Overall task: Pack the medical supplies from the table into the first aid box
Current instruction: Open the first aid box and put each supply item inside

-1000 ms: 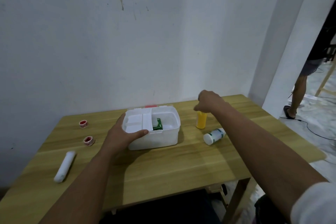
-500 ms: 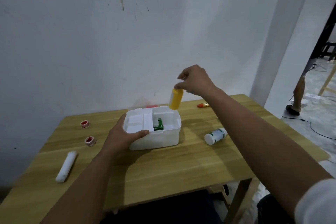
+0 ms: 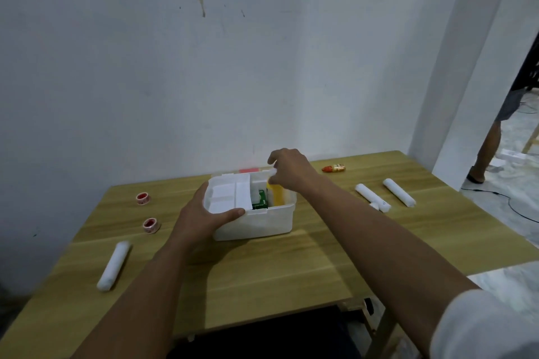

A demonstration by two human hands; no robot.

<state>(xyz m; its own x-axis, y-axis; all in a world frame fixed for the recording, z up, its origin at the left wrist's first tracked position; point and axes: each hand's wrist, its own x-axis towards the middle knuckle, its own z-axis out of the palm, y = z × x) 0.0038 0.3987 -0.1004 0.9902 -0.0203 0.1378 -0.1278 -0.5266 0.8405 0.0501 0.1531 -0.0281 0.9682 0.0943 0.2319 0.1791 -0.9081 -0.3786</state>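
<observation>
The white first aid box (image 3: 264,223) stands open in the middle of the wooden table (image 3: 262,277). My left hand (image 3: 201,217) grips its front left corner, thumb over the rim. Inside, a white divider tray fills the left half and a green packet (image 3: 259,199) stands in the middle. My right hand (image 3: 290,172) is over the right compartment, fingers pinched on the top of a yellow bottle (image 3: 276,195) that stands low inside the box. Two red tape rolls (image 3: 143,198) (image 3: 151,225) and a white roll (image 3: 113,265) lie to the left.
Two more white rolls (image 3: 372,197) (image 3: 399,192) lie on the table's right side, and a small orange-red bottle (image 3: 334,168) rests near the back edge. The wall runs right behind the table. A person's leg (image 3: 490,143) stands in the doorway at right, with a cable on the floor.
My right hand carried the yellow bottle from the table's right side up over the box and lowered it into the right compartment. The left hand stayed on the box.
</observation>
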